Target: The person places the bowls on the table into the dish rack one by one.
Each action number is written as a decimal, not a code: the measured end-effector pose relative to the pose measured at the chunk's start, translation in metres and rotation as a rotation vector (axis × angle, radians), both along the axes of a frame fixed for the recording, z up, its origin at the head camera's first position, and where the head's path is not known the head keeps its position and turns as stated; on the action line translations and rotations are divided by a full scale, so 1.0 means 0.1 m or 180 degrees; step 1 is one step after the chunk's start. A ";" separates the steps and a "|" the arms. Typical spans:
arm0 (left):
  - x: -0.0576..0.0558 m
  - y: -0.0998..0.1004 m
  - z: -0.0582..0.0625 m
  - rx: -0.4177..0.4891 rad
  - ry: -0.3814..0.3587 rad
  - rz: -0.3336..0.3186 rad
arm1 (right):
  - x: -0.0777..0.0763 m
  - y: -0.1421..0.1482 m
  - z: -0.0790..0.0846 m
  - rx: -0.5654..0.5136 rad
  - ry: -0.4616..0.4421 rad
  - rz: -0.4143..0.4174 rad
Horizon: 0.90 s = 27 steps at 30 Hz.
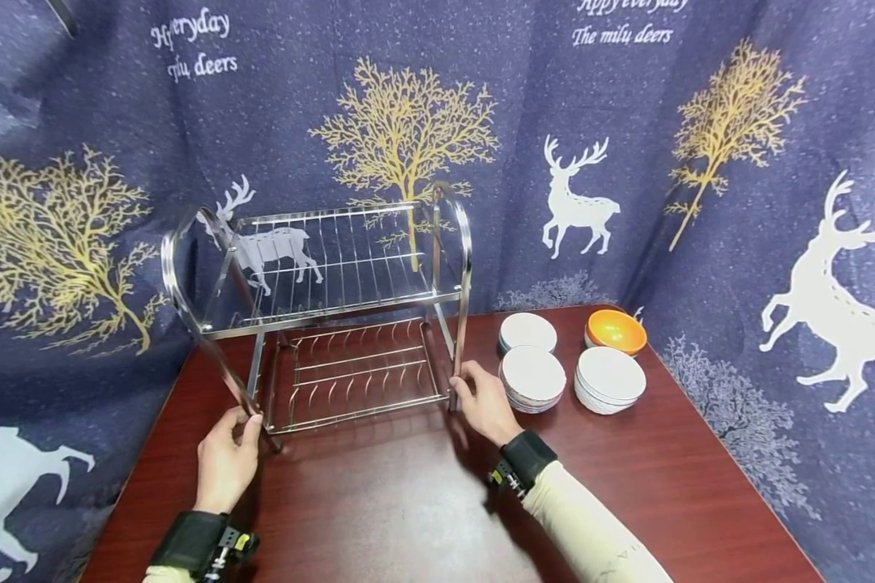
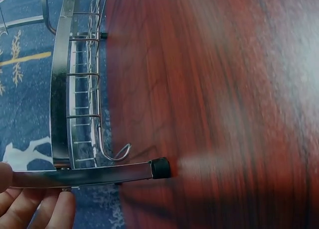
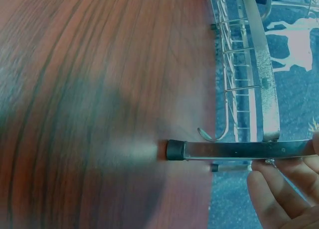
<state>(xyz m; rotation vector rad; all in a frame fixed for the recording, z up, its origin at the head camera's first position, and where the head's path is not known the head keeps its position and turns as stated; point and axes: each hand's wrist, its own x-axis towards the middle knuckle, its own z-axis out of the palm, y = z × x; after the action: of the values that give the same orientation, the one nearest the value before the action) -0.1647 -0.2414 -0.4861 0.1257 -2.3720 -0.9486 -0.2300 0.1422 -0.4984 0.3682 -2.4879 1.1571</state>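
Currently, from the left: the person's left hand [image 1: 228, 457], in a black wrist band [image 1: 185, 541], pinches the left front leg of a silver, two-tier metal dish rack [image 1: 331, 313], thumb on one side, fingers on the other. The left wrist view shows this leg's black end cap [image 2: 160, 168] close to the dark red-brown wooden table [image 1: 379, 502]; whether it bears weight, I cannot tell.

Middle: rack upright at the table's far side, before a dark blue curtain [image 1: 514, 162] printed with deer and trees. Upper tier and lower wire tier [image 1: 357, 414] both sit between the curved side frames. Judged done: the rack is in one piece and stands square-on to the person.

Next rightward: the right hand [image 1: 487, 401] pinches the right front leg low down, matching the left. Judged left over: the rack is not yet released, so I count its handling as unfinished.

Far right, on the table: a rear stack of white bowls [image 1: 528, 332], a front stack of white bowls [image 1: 532, 375] just beside the right hand, an orange round bowl [image 1: 616, 332], and a white ribbed bowl stack [image 1: 610, 379]. All stand off the rack, untouched.
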 end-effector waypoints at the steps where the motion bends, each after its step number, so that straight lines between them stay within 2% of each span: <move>1: 0.00 0.01 0.00 0.0009 0.0003 -0.0024 | 0.00 0.02 0.00 -0.0020 0.0013 -0.0008; 14: -0.01 0.15 -0.01 0.0010 -0.0026 -0.0189 | 0.03 0.15 -0.01 -0.0041 -0.0056 -0.0182; 20: 0.00 0.16 0.00 -0.0023 0.0047 -0.0211 | 0.03 0.17 -0.02 -0.0077 -0.0119 -0.0172; 27: 0.00 0.17 -0.02 -0.0025 0.0072 -0.0225 | 0.04 0.18 -0.02 -0.0067 -0.0065 -0.0166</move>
<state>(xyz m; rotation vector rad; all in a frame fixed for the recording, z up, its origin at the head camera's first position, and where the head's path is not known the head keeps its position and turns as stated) -0.1648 -0.2249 -0.4877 0.0281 -2.3729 -0.9685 -0.2265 0.1602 -0.5008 0.2854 -2.4855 1.1713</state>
